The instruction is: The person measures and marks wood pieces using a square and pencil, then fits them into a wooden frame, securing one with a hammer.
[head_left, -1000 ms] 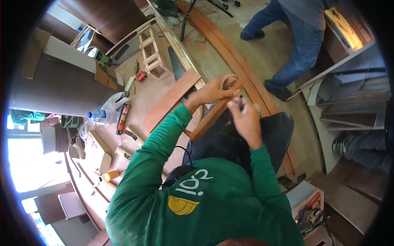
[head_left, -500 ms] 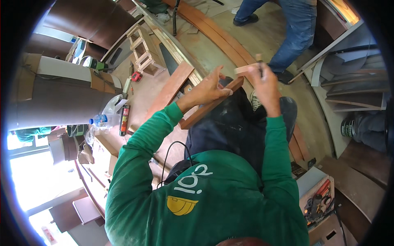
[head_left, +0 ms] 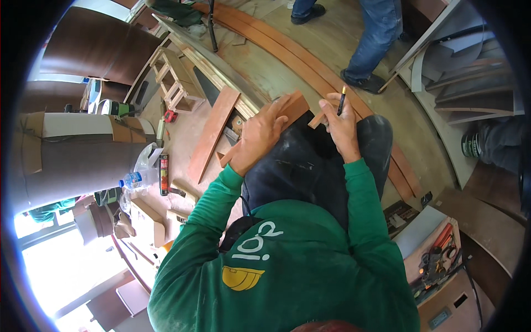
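My left hand [head_left: 259,135] is closed round a reddish-brown wooden board [head_left: 296,109], held at a slant above my dark trousers. Its far end sticks out past my fingers, and my palm covers much of the middle. To the right of that end, my right hand [head_left: 344,131] is closed on a dark pencil [head_left: 341,102] that points up. The same hand pinches a small strip of wood [head_left: 317,119] between thumb and fingers. A small gap separates the strip from the board.
On the left worktop lie a loose reddish board [head_left: 214,135], a small wooden frame [head_left: 172,83], a red tape measure [head_left: 170,116], a cartridge tube [head_left: 164,175] and a water bottle [head_left: 131,180]. Another person's jeans-clad leg [head_left: 376,47] stands ahead. A tool box [head_left: 434,265] sits at right.
My right hand has drawn the small strip back and down, away from the board's end. My left hand has slid over the board, its fingers now wrapped round it. The view has shifted slightly.
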Demonstrator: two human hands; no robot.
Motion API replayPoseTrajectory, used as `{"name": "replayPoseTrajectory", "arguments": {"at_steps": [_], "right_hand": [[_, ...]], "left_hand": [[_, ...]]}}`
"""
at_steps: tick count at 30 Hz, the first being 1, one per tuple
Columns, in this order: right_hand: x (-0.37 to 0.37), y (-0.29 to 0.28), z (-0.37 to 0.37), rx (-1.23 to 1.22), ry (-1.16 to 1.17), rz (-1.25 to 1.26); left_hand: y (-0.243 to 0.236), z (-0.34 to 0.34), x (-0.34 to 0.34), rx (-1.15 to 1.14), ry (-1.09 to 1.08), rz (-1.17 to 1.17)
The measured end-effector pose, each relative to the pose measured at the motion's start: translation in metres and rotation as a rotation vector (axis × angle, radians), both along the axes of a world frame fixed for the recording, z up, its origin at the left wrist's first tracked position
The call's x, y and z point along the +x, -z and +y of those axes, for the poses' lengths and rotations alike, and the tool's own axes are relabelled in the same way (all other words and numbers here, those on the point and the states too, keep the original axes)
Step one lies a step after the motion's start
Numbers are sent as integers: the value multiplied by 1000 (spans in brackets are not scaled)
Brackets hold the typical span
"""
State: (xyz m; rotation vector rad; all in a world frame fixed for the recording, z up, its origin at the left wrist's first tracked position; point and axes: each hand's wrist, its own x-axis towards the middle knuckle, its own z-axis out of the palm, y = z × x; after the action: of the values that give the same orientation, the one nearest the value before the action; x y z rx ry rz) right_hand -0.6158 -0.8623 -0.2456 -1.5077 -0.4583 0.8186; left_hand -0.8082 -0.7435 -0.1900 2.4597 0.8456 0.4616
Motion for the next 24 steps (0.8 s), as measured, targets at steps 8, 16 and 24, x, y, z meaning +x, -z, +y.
{"name": "replayPoseTrajectory", "arguments": {"at_steps": [8, 16, 24], "right_hand": [[-5, -3, 8, 117, 4, 177], [-15, -20, 15, 117, -234, 100], [-35, -19, 18, 224, -252, 214]], "left_hand": [[-7, -8, 5, 41, 63, -28], [6, -5, 7, -4, 25, 38], [8, 0, -2, 123, -18, -30]]}}
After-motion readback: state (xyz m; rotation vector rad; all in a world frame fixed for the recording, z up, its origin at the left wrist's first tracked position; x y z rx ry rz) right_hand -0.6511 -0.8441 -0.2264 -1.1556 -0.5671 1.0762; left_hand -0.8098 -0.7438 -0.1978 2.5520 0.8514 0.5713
